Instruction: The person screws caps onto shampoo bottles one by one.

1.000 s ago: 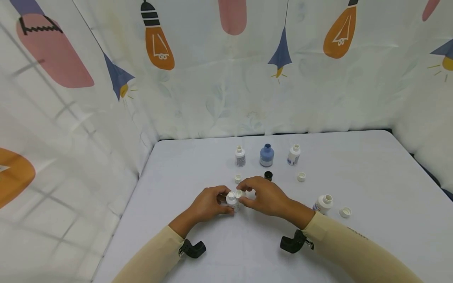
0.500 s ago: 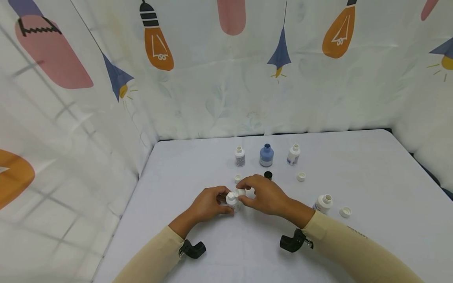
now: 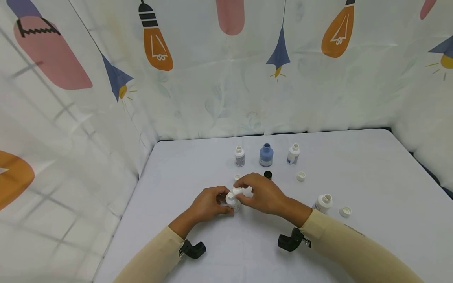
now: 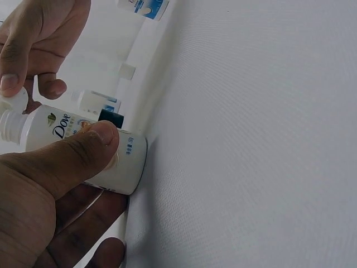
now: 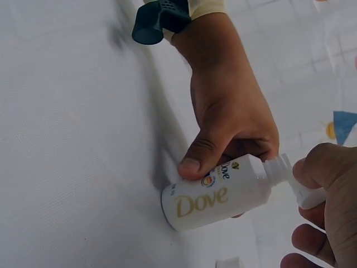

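A small white Dove bottle point(image 5: 203, 198) stands on the table with its threaded neck bare. My left hand point(image 3: 210, 204) holds it round the body, thumb on the near side and fingers behind. Between thumb and fingers of my right hand point(image 3: 263, 194) is a white screw cap point(image 3: 237, 191), tipped on its side right beside the bottle's neck. In the left wrist view the cap point(image 4: 15, 100) overlaps the rim of the neck. The right fingertips partly hide the cap in the right wrist view.
Two white bottles point(image 3: 240, 156) point(image 3: 293, 154) and a blue bottle point(image 3: 266, 155) stand uncapped at the back. Before them lie a black cap point(image 3: 267, 174) and white caps point(image 3: 301, 176). Another open white bottle point(image 3: 323, 203) stands right of the right forearm, a cap point(image 3: 345, 211) beside it.
My right hand has shifted slightly up and left. The cap in it has turned from showing its hollow inside to lying sideways, nearer the bottle's neck. The left hand and bottle stay put.
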`<action>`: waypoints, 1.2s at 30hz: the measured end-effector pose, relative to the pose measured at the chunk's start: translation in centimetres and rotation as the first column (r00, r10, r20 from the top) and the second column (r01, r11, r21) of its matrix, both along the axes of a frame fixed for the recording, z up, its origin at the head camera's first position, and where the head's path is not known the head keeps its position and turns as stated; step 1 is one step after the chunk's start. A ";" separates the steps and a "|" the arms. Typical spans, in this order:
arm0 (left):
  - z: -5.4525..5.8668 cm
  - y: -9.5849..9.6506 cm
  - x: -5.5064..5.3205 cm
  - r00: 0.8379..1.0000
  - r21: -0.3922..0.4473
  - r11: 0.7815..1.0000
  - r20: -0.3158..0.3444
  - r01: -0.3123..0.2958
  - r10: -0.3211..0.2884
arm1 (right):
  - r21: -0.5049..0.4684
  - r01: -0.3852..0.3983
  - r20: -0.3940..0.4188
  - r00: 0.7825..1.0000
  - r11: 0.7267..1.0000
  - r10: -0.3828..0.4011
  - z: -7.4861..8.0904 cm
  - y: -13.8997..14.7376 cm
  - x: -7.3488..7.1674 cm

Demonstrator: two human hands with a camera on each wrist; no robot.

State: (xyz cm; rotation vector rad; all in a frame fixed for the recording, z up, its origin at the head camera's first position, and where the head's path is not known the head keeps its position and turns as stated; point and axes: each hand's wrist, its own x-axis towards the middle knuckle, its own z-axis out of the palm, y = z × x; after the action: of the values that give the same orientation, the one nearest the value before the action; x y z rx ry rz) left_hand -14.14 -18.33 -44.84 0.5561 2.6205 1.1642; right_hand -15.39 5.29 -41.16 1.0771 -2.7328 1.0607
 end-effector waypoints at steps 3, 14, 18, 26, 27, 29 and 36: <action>0.0 0.0 0.0 1.000 0.000 1.000 0.000 -0.001 0.001 | 0.002 0.000 -0.002 1.000 1.000 0.000 0.0 -0.1 0.0; -0.2 -0.1 0.1 1.000 -0.008 1.000 -0.019 0.007 -0.007 | -0.002 -0.013 -0.010 1.000 1.000 0.013 0.3 -0.7 0.1; -0.2 -0.1 0.1 1.000 -0.006 1.000 -0.023 0.007 -0.007 | 0.001 -0.011 -0.013 1.000 1.000 0.011 0.3 -0.9 0.1; -0.2 -0.2 0.1 1.000 0.001 1.000 -0.015 0.007 -0.007 | 0.005 -0.016 0.011 1.000 1.000 0.016 0.5 -1.3 0.3; -0.2 -0.2 0.1 1.000 0.000 1.000 -0.016 0.007 -0.007 | 0.005 -0.019 0.013 1.000 1.000 0.019 0.6 -1.3 0.3; -0.2 -0.2 0.1 1.000 -0.004 1.000 -0.018 0.006 -0.006 | 0.005 -0.027 0.013 1.000 1.000 0.026 0.5 -1.4 0.3; -0.1 -0.2 0.1 1.000 -0.025 1.000 -0.025 0.002 -0.002 | 0.005 -0.060 0.006 0.998 0.998 0.060 0.3 -1.4 0.2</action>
State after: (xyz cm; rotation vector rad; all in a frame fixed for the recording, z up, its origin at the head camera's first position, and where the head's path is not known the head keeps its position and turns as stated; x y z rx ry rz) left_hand -14.00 -18.52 -44.97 0.5720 2.6514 1.1296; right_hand -15.19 3.86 -40.89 1.1662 -2.7254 1.0665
